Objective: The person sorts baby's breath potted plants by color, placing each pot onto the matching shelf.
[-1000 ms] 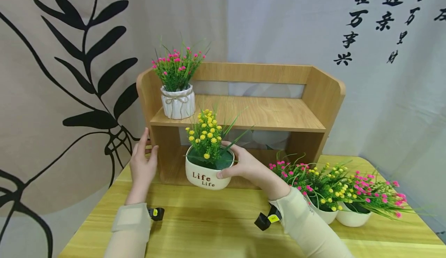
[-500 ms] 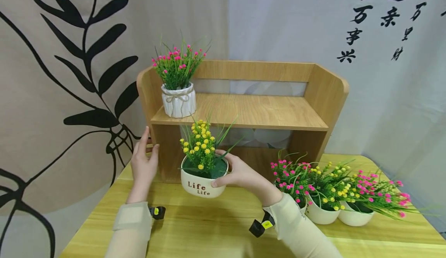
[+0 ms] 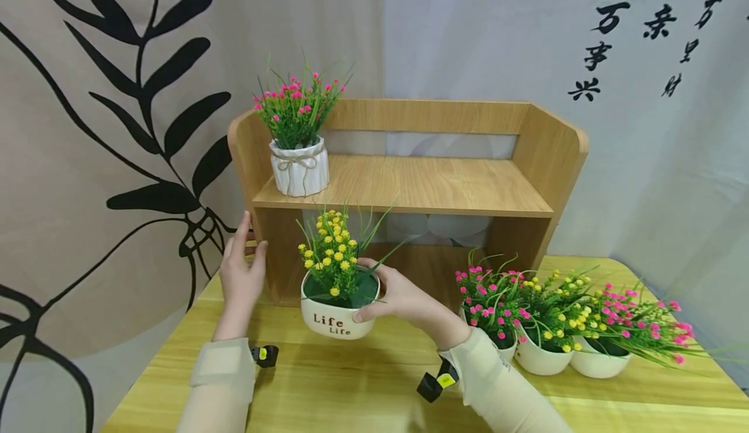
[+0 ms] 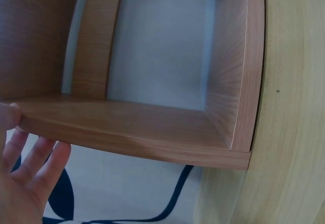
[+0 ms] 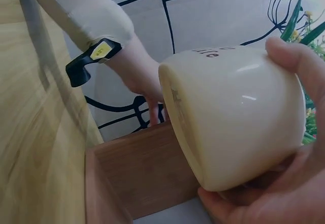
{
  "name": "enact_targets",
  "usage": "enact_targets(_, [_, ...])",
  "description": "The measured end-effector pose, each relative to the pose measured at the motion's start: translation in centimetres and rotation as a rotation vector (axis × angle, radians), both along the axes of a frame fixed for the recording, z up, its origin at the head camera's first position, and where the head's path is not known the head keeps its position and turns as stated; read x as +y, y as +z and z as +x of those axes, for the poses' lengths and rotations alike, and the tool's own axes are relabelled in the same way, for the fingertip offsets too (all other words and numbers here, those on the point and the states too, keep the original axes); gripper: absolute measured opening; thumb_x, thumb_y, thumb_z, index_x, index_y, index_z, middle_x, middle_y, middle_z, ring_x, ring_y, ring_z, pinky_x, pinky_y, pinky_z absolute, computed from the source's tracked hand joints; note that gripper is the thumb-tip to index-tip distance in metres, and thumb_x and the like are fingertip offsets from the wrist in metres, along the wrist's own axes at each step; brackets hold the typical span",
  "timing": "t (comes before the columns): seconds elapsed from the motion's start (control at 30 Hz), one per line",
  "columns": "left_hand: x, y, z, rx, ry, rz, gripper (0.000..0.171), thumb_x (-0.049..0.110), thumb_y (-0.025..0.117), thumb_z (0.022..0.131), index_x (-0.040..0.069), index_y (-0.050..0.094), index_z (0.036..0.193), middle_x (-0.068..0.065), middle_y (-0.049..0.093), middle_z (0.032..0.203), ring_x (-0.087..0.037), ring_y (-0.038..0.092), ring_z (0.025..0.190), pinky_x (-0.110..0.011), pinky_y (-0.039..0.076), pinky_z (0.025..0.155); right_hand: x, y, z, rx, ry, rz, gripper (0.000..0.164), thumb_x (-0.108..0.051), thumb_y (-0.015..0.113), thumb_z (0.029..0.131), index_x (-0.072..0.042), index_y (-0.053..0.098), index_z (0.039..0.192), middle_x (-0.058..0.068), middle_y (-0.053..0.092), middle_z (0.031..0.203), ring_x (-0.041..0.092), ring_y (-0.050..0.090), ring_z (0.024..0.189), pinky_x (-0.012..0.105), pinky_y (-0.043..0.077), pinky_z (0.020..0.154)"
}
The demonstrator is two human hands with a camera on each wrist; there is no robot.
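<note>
In my right hand (image 3: 394,295) is a cream flowerpot (image 3: 339,319) with yellow artificial flowers (image 3: 330,248) and "Life" lettering. My thumb presses the front of the pot and the fingers go behind it. In the right wrist view the pot's underside (image 5: 184,125) shows, clear of the table, in front of the lower compartment. My left hand (image 3: 242,277) grips the left side panel of the wooden shelf (image 3: 404,186), the thumb at its front edge (image 4: 147,142) and the fingers on the outer side.
A white pot (image 3: 300,170) of pink flowers, tied with twine, stands at the left of the upper shelf. Right of the shelf, a row of white pots with pink flowers (image 3: 494,296) and yellow flowers (image 3: 556,309) stands on the wooden table (image 3: 351,387). A printed curtain (image 3: 468,30) hangs behind.
The held flowerpot has come down and toward me, shifting slightly left, out from the front of the shelf. My left hand keeps its place on the side panel.
</note>
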State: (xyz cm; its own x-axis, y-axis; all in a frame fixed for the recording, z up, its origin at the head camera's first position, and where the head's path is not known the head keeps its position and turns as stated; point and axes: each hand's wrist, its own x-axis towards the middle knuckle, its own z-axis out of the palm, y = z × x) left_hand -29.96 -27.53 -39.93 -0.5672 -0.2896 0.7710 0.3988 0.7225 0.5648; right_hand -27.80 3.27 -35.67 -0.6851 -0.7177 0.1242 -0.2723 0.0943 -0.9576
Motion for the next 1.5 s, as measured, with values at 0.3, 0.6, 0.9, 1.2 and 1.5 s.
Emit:
enact_targets(0.3, [-0.2,0.0,-0.1,-0.008,-0.007,0.006,0.069,0.003,0.063,0.093,0.03,0.036,0.151,-0.026,0.056,0.113,-0.039,0.061,0.087,-0.051,0.052,0.069,-0.2,-1.8,-0.3,-0.006,0.016,0.032,0.096,-0.023,0.08,0.073,-0.004,0.027,0.151,0.008,0.059,0.129,0.016,0.06,0.11,0.032,0.047,0.094])
enact_targets(0.6, [-0.2,-0.2,-0.2,0.006,0.008,-0.007,0.068,0.004,0.064,0.093,0.028,0.037,0.15,-0.024,0.057,0.113,-0.037,0.062,0.086,-0.047,0.051,0.065,-0.8,-4.0,-0.8,-0.01,0.0,0.098,0.098,-0.018,0.082,0.075,-0.004,0.023,0.152,0.008,0.057,0.131,0.016,0.056,0.115,0.032,0.046,0.096])
enact_targets(0.9, [-0.2,-0.2,-0.2,0.011,-0.002,-0.009,0.068,0.004,0.063,0.093,0.028,0.037,0.15,-0.024,0.056,0.113,-0.039,0.062,0.086,-0.05,0.053,0.066,-1.4,-6.2,-2.0,-0.061,0.006,0.048,0.095,-0.015,0.08,0.076,-0.003,0.024,0.152,0.008,0.059,0.13,0.017,0.057,0.114,0.032,0.046,0.096])
enact_targets(1.2, [-0.1,0.0,-0.2,0.016,0.001,-0.012,0.068,0.004,0.064,0.093,0.029,0.037,0.15,-0.024,0.057,0.113,-0.039,0.061,0.086,-0.05,0.053,0.068,-2.0,-7.6,-3.8,-0.12,-0.035,-0.021,0.084,-0.006,0.078,0.077,-0.001,0.033,0.147,0.011,0.056,0.131,0.022,0.057,0.115,0.037,0.047,0.096])
enact_targets(1.5, [-0.1,-0.2,-0.1,0.039,-0.003,-0.016,0.068,0.002,0.064,0.092,0.026,0.038,0.15,-0.026,0.057,0.111,-0.038,0.062,0.085,-0.049,0.053,0.065,-3.1,-8.7,-5.0,-0.145,-0.085,-0.045,0.081,-0.009,0.078,0.077,-0.002,0.036,0.146,0.011,0.054,0.133,0.023,0.055,0.117,0.038,0.044,0.1])
